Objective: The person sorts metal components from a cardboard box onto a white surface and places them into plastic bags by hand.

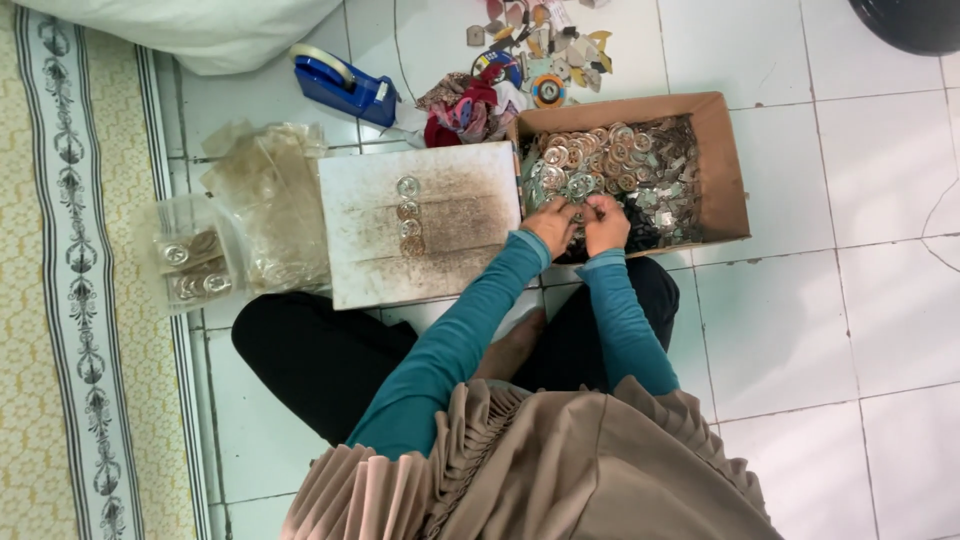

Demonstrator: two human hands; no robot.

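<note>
White floor tiles [820, 330] hold a cardboard box [722, 160] drawn close, so her left hand [551, 224] and right hand [606, 222] meet, pinching small metal discs [600, 160] together.

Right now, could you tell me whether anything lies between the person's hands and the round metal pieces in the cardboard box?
Nothing visible does. The left hand and right hand rest directly on the round metal pieces at the near edge of the open cardboard box; the box has no lid or cover over them.
</note>
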